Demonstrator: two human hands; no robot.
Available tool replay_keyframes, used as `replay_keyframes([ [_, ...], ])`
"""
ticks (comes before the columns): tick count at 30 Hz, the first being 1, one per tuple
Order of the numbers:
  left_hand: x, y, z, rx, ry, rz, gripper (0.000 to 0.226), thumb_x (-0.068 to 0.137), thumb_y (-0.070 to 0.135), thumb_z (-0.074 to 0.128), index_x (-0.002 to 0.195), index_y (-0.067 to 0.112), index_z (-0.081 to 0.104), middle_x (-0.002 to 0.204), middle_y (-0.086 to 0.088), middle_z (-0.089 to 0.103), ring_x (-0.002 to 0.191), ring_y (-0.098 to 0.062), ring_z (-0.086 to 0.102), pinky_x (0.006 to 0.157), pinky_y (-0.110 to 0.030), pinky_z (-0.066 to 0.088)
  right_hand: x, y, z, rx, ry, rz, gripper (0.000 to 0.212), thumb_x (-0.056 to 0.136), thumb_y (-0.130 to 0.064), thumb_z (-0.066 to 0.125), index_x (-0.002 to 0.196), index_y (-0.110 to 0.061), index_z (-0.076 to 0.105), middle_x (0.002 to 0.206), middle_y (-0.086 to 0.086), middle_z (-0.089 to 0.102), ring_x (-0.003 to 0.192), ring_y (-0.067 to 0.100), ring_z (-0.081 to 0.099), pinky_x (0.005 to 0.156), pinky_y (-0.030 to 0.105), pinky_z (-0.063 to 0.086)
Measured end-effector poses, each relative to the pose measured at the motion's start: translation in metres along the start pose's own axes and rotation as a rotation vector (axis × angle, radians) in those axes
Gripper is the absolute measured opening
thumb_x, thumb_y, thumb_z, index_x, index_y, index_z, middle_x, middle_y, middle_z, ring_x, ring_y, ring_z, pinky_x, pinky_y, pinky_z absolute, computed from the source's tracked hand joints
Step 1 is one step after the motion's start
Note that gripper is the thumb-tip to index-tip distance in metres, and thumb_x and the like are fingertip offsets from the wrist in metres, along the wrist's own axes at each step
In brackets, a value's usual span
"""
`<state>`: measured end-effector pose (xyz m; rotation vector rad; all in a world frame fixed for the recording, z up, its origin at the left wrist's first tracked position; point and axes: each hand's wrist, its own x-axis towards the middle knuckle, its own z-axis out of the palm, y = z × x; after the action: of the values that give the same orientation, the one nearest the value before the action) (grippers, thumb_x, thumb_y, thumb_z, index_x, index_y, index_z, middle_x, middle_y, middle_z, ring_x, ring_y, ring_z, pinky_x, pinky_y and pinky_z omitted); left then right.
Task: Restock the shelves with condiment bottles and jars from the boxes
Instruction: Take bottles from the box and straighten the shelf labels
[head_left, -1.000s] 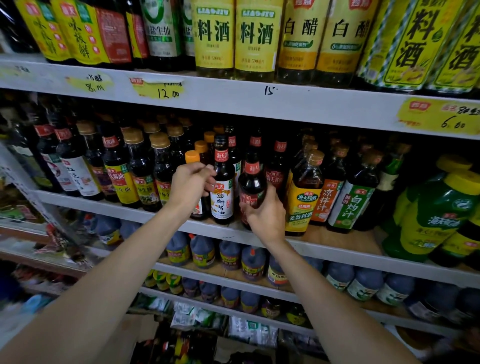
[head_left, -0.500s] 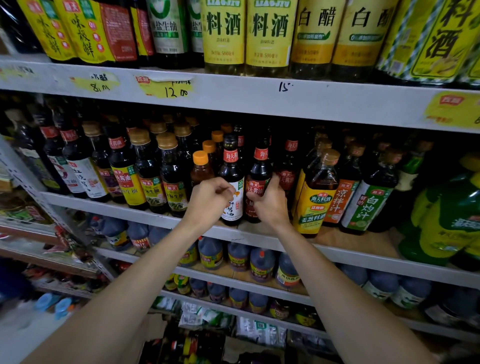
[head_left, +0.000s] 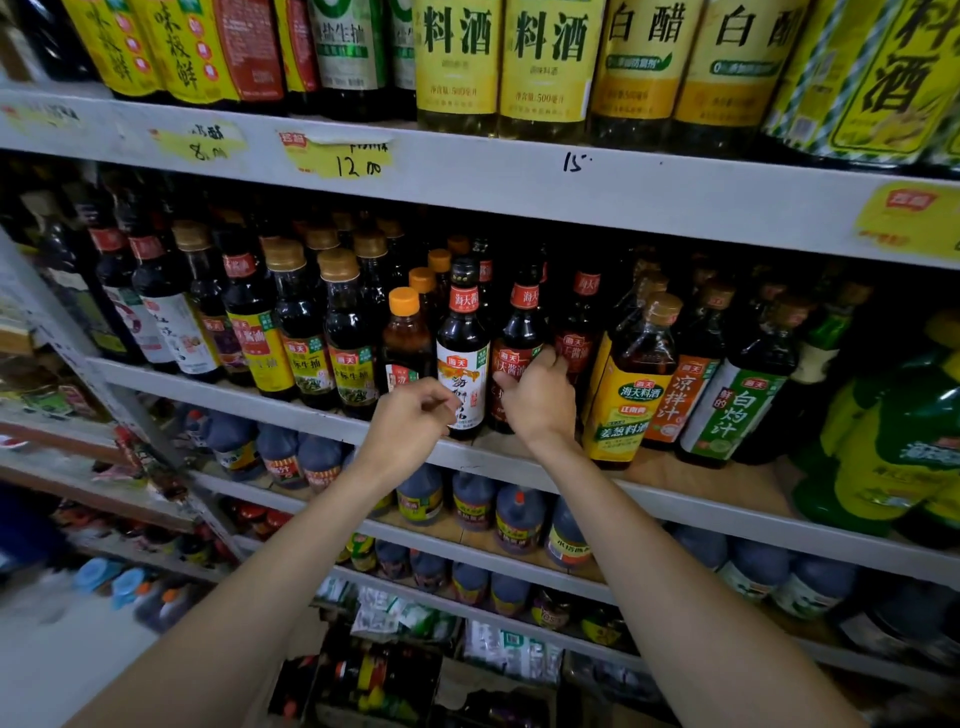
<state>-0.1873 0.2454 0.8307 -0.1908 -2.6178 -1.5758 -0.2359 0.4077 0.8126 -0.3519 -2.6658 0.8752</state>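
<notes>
One soy bottle (head_left: 519, 338) grasped by right fingers (head_left: 551, 362), left fingers (head_left: 434, 404) loose, empty, nearby.

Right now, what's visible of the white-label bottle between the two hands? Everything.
The white-label bottle is dark and glossy, with a black cap, a red neck band with white characters, and a white body label bearing a red logo, an orange picture and black brush script. It stands upright at the front of the middle shelf, between an orange-capped bottle and a red-labelled bottle that the right hand grips. The left hand, fingers curled, overlaps its lower left; contact cannot be told.
</notes>
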Motion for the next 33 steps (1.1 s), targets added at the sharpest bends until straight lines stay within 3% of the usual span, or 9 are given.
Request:
replay_keyframes([
  [4, -0.018, -0.013, -0.003, 0.048, 0.051, -0.054, 0.021, 0.094, 0.007, 0.060, 0.083, 0.023, 0.067, 0.077, 0.005, 0.069, 0.071, -0.011, 0.066, 0.061, -0.025, 0.048, -0.002, -0.003, -0.008, -0.022, -0.060, 0.026, 0.089, 0.093, -0.043, 0.063, 0.152, 0.003, 0.015, 0.143, 0.021, 0.042, 0.121, 0.042, 0.053, 0.087, 0.045, 0.048],
  [7, -0.040, -0.020, 0.002, 0.071, 0.102, -0.092, 0.014, 0.095, 0.008, 0.061, 0.085, 0.015, 0.068, 0.078, -0.004, 0.069, 0.075, -0.020, 0.066, 0.065, -0.037, 0.051, -0.018, -0.003, -0.018, -0.023, -0.034, -0.004, 0.087, 0.093, -0.034, 0.062, 0.154, 0.002, 0.010, 0.147, 0.020, 0.034, 0.124, 0.040, 0.048, 0.086, 0.044, 0.049],
  [13, -0.109, -0.033, 0.037, 0.144, 0.241, -0.199, 0.021, 0.093, 0.010, 0.060, 0.074, 0.018, 0.063, 0.074, -0.009, 0.066, 0.073, -0.026, 0.061, 0.067, -0.038, 0.046, -0.093, 0.034, -0.027, 0.079, 0.109, -0.280, 0.054, 0.088, -0.015, 0.065, 0.137, -0.007, 0.043, 0.128, 0.014, 0.047, 0.108, 0.033, 0.053, 0.068, 0.031, 0.036],
  [17, -0.166, -0.053, 0.094, 0.177, 0.361, -0.314, 0.009, 0.091, 0.014, 0.063, 0.082, 0.014, 0.066, 0.072, -0.002, 0.065, 0.066, -0.014, 0.059, 0.061, -0.024, 0.044, -0.153, 0.103, -0.012, 0.164, -0.141, -0.457, 0.035, 0.093, -0.012, 0.058, 0.127, -0.009, 0.051, 0.120, 0.011, 0.053, 0.102, 0.030, 0.055, 0.066, 0.034, 0.043],
  [19, -0.193, -0.070, 0.130, 0.195, 0.358, -0.360, 0.011, 0.090, 0.015, 0.062, 0.081, 0.010, 0.065, 0.069, -0.003, 0.067, 0.066, -0.018, 0.061, 0.061, -0.029, 0.047, -0.185, 0.148, 0.001, 0.170, -0.311, -0.560, 0.029, 0.093, -0.011, 0.055, 0.122, -0.008, 0.055, 0.116, 0.011, 0.057, 0.098, 0.030, 0.057, 0.068, 0.037, 0.043],
  [22, -0.227, -0.108, 0.185, 0.242, 0.302, -0.398, 0.013, 0.091, 0.016, 0.059, 0.089, 0.007, 0.067, 0.076, -0.012, 0.069, 0.071, -0.026, 0.065, 0.062, -0.036, 0.048, -0.227, 0.226, 0.033, 0.120, -0.538, -0.636, 0.021, 0.096, -0.015, 0.054, 0.116, -0.011, 0.057, 0.106, 0.009, 0.061, 0.074, 0.021, 0.053, 0.050, 0.031, 0.035],
  [24, -0.248, -0.144, 0.221, 0.293, 0.289, -0.411, 0.012, 0.092, 0.017, 0.059, 0.092, 0.009, 0.068, 0.077, -0.006, 0.068, 0.074, -0.023, 0.064, 0.058, -0.031, 0.044, -0.252, 0.282, 0.063, 0.094, -0.670, -0.630, 0.018, 0.095, -0.015, 0.054, 0.111, -0.010, 0.059, 0.104, 0.010, 0.063, 0.081, 0.026, 0.056, 0.055, 0.031, 0.032],
  [26, -0.271, -0.190, 0.260, 0.289, 0.288, -0.435, 0.012, 0.092, 0.018, 0.059, 0.094, 0.011, 0.069, 0.080, -0.003, 0.067, 0.080, -0.023, 0.065, 0.065, -0.032, 0.046, -0.274, 0.340, 0.099, 0.052, -0.783, -0.581, 0.017, 0.094, -0.018, 0.054, 0.107, -0.010, 0.062, 0.104, 0.010, 0.066, 0.093, 0.032, 0.060, 0.064, 0.034, 0.040],
  [33, -0.386, -0.425, 0.422, 0.349, 0.160, -0.560, 0.019, 0.089, 0.022, 0.058, 0.094, 0.007, 0.069, 0.089, -0.014, 0.072, 0.087, -0.033, 0.066, 0.071, -0.039, 0.050, -0.378, 0.516, 0.260, -0.207, -1.081, -0.457, 0.011, 0.082, -0.012, 0.056, 0.088, -0.008, 0.064, 0.100, 0.016, 0.069, 0.096, 0.035, 0.065, 0.072, 0.034, 0.051],
])
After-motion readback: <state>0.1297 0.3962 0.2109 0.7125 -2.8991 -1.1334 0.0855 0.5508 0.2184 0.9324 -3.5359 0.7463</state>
